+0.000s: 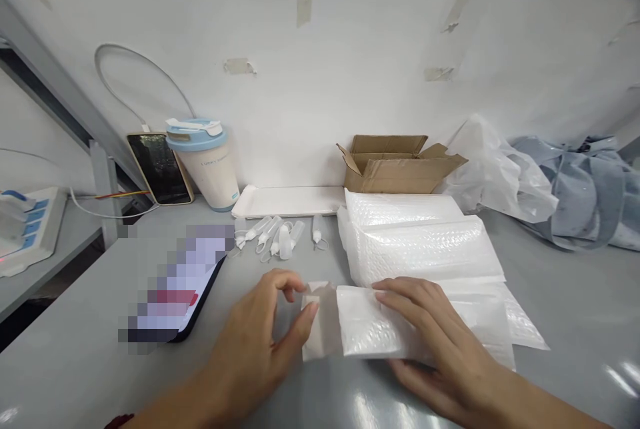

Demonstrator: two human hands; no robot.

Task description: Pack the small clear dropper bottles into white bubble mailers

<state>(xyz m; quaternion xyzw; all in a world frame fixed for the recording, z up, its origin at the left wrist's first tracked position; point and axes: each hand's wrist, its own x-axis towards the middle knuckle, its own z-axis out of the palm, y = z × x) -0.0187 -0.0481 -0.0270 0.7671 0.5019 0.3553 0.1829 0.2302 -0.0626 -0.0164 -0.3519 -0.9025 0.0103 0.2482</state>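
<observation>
A white bubble mailer (365, 325) lies across the front of the grey table, its plain flap (325, 332) towards the left. My right hand (440, 342) grips the mailer, with fingers on top and the thumb at its lower edge. At the flap's left edge is my left hand (265, 329), curved, thumb and forefinger apart; the thumb overlaps the flap, though firm contact is hard to judge. Behind the mailer is a stack of more bubble mailers (425, 249). Several small clear squeeze bottles with white caps (285, 242) lie beyond my left hand.
An open cardboard box (405, 175), a white tray (295, 201) and a lidded cup (210, 169) stand along the wall. A phone (160, 169) leans by the cup; another phone (185, 282) lies left. A plastic bag (495, 169), a grey-blue bag (585, 189) and a power strip (40, 235) sit at the sides.
</observation>
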